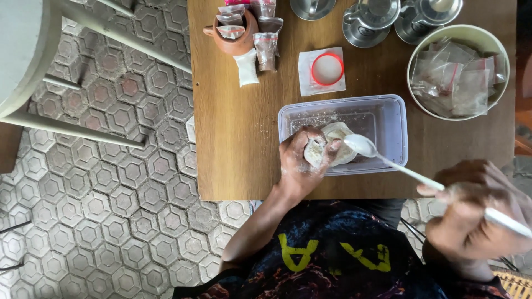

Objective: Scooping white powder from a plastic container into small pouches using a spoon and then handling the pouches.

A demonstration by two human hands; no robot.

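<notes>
**Spoon hovering over the little bag at the near edge**

The wooden table [249, 144] is carrying everything, and sitting close to its near edge is the clear rectangular plastic tub [382, 119], long axis running along that edge, dusted inside with white powder. Over at the far right corner the pale round bowl [414, 61] is holding a heap of filled clear sachets [457, 77]. At the far left, a small clay pot [235, 41] is stuffed with more sachets, a couple lying on the table beside it. Between them a red-rimmed round lid [327, 69] is resting on a white square. Metal cups [371, 19] are lining the far edge.

Now the hands. The left hand [302, 160] is closed around a small open plastic bag [318, 148] of white powder, pinching it over the tub's near-left corner. The right hand [471, 216] is gripping the long white spoon [363, 145], handle slanting from the near right up to the bowl end, which is hovering just beside the bag's mouth, to its right. The left hand is the nearer one.
</notes>
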